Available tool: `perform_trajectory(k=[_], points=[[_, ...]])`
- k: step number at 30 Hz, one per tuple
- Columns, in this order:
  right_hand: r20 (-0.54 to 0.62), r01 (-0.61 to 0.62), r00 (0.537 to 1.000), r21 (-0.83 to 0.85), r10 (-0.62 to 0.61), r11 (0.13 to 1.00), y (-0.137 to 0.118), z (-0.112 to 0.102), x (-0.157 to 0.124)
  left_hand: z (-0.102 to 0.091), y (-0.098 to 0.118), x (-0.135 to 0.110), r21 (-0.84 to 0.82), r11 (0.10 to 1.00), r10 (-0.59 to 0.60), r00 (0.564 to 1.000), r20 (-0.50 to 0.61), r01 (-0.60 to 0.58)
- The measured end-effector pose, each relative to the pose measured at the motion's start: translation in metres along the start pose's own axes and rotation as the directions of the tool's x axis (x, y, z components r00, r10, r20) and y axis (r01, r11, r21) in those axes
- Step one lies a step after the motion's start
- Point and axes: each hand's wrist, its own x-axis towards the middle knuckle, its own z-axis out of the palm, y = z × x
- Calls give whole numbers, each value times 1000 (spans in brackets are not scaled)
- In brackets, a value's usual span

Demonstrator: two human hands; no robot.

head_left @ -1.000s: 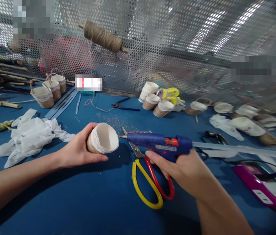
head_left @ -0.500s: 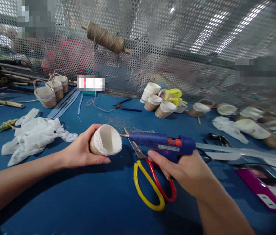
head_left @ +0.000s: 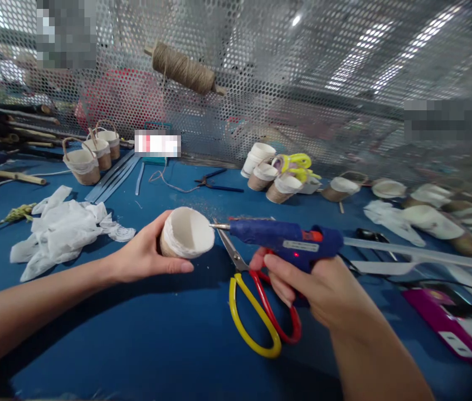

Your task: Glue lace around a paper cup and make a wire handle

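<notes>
My left hand (head_left: 152, 250) is closed around a small paper cup (head_left: 188, 234), white inside and tan below a white lace rim. The cup is tilted, its mouth facing right. In my right hand (head_left: 302, 278) is a blue hot glue gun (head_left: 277, 239), its red light on and a long clear glue stick (head_left: 419, 250) out of its back. The metal nozzle points left and is at or very close to the cup's rim; contact is hard to tell. Beneath the gun lie scissors (head_left: 239, 270) with one yellow and one red handle.
White lace fabric (head_left: 64, 234) lies at left. Handled cups (head_left: 83, 167), pliers (head_left: 219, 184), more cups (head_left: 283, 186) and yellow-handled scissors (head_left: 298, 164) stand or lie farther back. A magenta power strip (head_left: 440, 323) is at right. A twine spool (head_left: 183, 68) hangs on the mesh panel.
The cup has shifted slightly right and turned a little in my left hand. The glue gun has moved slightly right too, its nozzle staying near the rim. The camera view has shifted slightly.
</notes>
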Motion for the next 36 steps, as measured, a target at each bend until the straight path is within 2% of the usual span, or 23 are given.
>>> perform_trajectory(k=[2, 5, 10, 14, 23, 25, 29, 33, 36], points=[[15, -3, 1000, 67, 2, 998, -1, -1, 1, 1, 2, 3, -62, 998, -24, 1000, 18, 25], [34, 3, 999, 78, -6, 997, -1, -4, 3, 2, 6, 7, -83, 995, -47, 998, 46, 51], [47, 61, 997, -36, -59, 998, -1, -7, 4, 1, 12, 8, 26, 999, 22, 999, 32, -23], [15, 54, 999, -98, -52, 994, -4, -6, 3, -1, 12, 5, 128, 989, 66, 997, 37, -71], [60, 51, 998, -276, -36, 960, -3, -10, 4, -5, 7, 4, 133, 989, 56, 998, 32, -60], [82, 68, 995, -205, -52, 976, -2, -11, 4, -5, 8, 4, 110, 992, 53, 998, 35, -56], [93, 15, 995, 93, -24, 996, 1, -6, 6, -2, 7, 3, -51, 999, -2, 999, 33, 3], [132, -99, 990, 347, 56, 933, 5, 8, 8, 4, 2, 2, -302, 950, -78, 997, 27, 82], [150, -156, 984, 459, 97, 875, 6, 18, 9, 8, 0, 1, -366, 926, -99, 995, 9, 95]])
